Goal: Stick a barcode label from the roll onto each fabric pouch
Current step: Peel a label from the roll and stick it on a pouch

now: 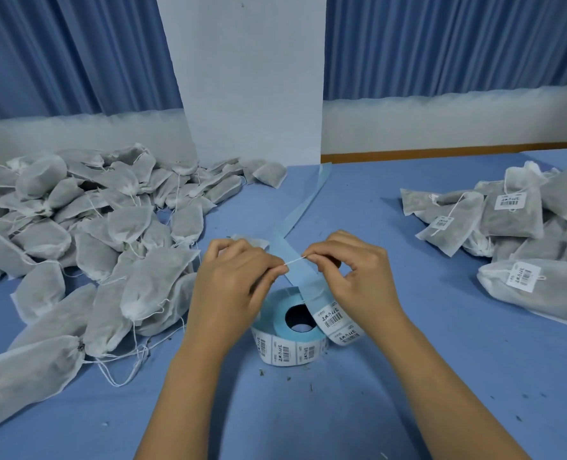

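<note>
pinching pouch (256, 242) string (295, 260) w/ both hands (232, 283) (353, 277) over label roll (288, 348).

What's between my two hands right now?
A thin white string, pinched by the left hand and the right hand, stretched across the blue backing strip; the head view shows it.

Blue table (441, 376), unlabelled pouch pile (76, 227) L, labelled pouches (514, 214) R, label roll (285, 346) ctr, liner strip (305, 204) behind
</note>
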A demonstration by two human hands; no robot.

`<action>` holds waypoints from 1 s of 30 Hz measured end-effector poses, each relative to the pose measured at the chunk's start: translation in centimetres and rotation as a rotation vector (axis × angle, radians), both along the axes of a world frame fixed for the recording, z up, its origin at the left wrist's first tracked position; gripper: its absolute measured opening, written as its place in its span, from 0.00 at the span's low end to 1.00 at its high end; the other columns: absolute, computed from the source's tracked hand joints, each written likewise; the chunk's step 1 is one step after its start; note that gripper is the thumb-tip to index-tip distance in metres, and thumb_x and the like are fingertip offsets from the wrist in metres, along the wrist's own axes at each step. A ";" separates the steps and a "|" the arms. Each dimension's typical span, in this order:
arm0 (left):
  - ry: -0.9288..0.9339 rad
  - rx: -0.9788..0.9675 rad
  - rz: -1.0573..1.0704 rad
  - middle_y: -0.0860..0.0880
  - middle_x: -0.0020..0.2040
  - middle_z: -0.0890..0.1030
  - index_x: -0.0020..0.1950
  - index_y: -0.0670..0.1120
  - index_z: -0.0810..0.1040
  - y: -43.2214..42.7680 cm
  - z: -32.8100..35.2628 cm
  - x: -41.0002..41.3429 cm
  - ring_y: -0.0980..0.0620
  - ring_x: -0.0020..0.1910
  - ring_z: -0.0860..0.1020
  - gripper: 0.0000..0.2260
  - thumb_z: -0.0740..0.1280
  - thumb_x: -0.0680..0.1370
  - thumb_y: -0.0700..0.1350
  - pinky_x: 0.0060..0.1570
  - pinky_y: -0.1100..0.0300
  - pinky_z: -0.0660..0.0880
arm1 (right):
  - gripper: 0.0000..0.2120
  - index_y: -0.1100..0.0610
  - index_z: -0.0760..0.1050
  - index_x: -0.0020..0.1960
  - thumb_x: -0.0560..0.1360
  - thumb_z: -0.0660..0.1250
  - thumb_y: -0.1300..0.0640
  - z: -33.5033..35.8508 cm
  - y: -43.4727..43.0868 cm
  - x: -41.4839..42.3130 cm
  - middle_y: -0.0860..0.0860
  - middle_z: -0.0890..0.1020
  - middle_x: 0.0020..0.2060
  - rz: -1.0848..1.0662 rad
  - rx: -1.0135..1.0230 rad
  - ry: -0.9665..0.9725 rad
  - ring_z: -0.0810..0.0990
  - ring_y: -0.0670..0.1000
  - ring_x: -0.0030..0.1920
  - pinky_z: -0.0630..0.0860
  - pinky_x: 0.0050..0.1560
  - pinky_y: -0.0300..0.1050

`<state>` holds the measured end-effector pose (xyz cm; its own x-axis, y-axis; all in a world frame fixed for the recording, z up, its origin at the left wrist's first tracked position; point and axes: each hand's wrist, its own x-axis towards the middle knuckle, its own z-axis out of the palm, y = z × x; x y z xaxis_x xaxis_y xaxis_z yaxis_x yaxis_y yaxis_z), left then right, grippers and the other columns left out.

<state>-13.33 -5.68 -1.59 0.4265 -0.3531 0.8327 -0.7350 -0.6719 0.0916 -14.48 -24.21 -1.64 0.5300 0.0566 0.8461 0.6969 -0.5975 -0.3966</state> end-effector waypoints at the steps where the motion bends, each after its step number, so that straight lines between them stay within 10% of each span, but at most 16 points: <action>1: -0.037 -0.011 0.023 0.55 0.33 0.77 0.41 0.45 0.82 0.2 0.1 -0.1 0.53 0.37 0.72 0.10 0.65 0.79 0.47 0.51 0.59 0.64 | 0.05 0.63 0.82 0.40 0.72 0.69 0.69 0.0 0.0 0.0 0.47 0.78 0.32 0.001 0.019 0.008 0.74 0.47 0.32 0.71 0.37 0.35; 7: -0.236 -0.498 0.165 0.50 0.37 0.77 0.44 0.37 0.81 0.6 0.8 -1.4 0.51 0.39 0.72 0.09 0.65 0.81 0.38 0.46 0.68 0.67 | 0.05 0.60 0.83 0.43 0.72 0.70 0.68 0.6 -0.1 -0.5 0.49 0.82 0.33 0.099 0.213 0.119 0.77 0.47 0.36 0.73 0.43 0.40; 11: -0.270 -0.497 0.248 0.44 0.33 0.77 0.48 0.35 0.82 2.0 0.8 -1.0 0.51 0.33 0.69 0.07 0.65 0.81 0.37 0.35 0.66 0.66 | 0.06 0.55 0.82 0.43 0.72 0.71 0.66 0.8 0.2 -1.1 0.44 0.83 0.34 0.106 0.252 0.147 0.80 0.41 0.38 0.74 0.45 0.35; 18: 0.388 -0.244 -0.179 0.57 0.33 0.82 0.39 0.45 0.84 2.1 0.7 -1.3 0.59 0.29 0.76 0.07 0.70 0.74 0.46 0.34 0.66 0.72 | 0.07 0.49 0.82 0.40 0.74 0.70 0.60 0.6 -0.6 -0.4 0.46 0.80 0.25 -0.093 0.585 0.308 0.76 0.49 0.29 0.73 0.35 0.40; 24: 0.611 -0.675 -0.525 0.54 0.44 0.86 0.43 0.50 0.86 -0.9 0.9 -2.8 0.59 0.44 0.83 0.05 0.71 0.74 0.42 0.43 0.72 0.74 | 0.07 0.42 0.82 0.38 0.72 0.72 0.54 -0.6 -0.3 0.4 0.41 0.75 0.22 -0.228 0.201 0.507 0.74 0.42 0.28 0.69 0.35 0.40; 30: 0.430 -0.545 -0.111 0.59 0.54 0.84 0.53 0.49 0.84 -0.2 -0.1 -1.4 0.63 0.55 0.80 0.09 0.69 0.77 0.38 0.53 0.67 0.76 | 0.04 0.47 0.85 0.43 0.70 0.75 0.55 0.1 0.3 -0.7 0.49 0.78 0.31 0.021 -0.212 0.316 0.70 0.47 0.35 0.69 0.34 0.43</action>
<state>-14.71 -5.84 -1.71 0.7433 0.0065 0.6689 -0.6195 -0.3705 0.6920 -15.14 -23.89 -1.50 0.7601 0.2266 0.6091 0.5728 -0.6763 -0.4632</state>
